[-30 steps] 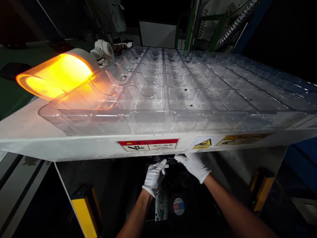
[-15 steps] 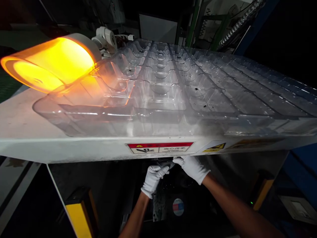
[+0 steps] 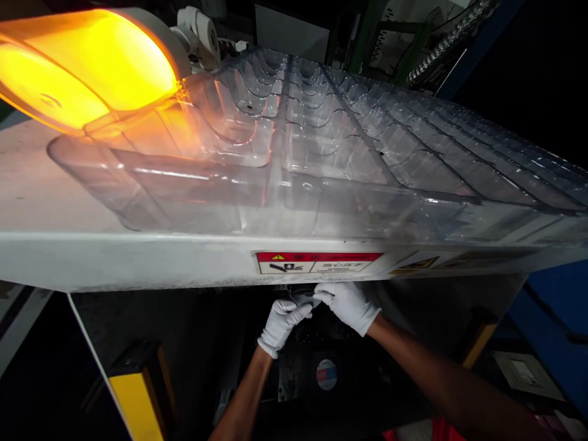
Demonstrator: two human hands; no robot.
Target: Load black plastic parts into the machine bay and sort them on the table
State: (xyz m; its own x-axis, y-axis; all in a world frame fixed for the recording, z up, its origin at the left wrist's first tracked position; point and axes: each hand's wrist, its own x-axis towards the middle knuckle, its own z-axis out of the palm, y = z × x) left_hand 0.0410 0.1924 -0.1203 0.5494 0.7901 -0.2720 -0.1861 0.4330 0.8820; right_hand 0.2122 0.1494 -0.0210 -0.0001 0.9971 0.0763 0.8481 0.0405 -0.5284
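Observation:
Both my hands wear white gloves and reach under the white machine edge. My left hand [image 3: 281,323] is closed, with thumb and fingers pinched on a thin grey piece [image 3: 305,299]. Opposite it, my right hand [image 3: 348,306] is closed too, its fingertips at the other end of that piece. The piece is small, dim and partly hidden by the gloves, so its kind is unclear. Above the hands lies a clear plastic tray [image 3: 294,208] with rows of moulded pockets, resting on the white machine cover [image 3: 138,260].
A glowing orange lamp [image 3: 105,61] stands at the left of the tray. Warning labels [image 3: 319,263] are stuck on the cover's front. Yellow-and-black posts [image 3: 133,398] flank the dark opening. A round blue-and-red sticker [image 3: 326,374] shows below my hands.
The view has shifted, so the tray and lamp sit higher and look closer. My hands stay together under the edge on the grey piece, the right fingers slightly nearer the left.

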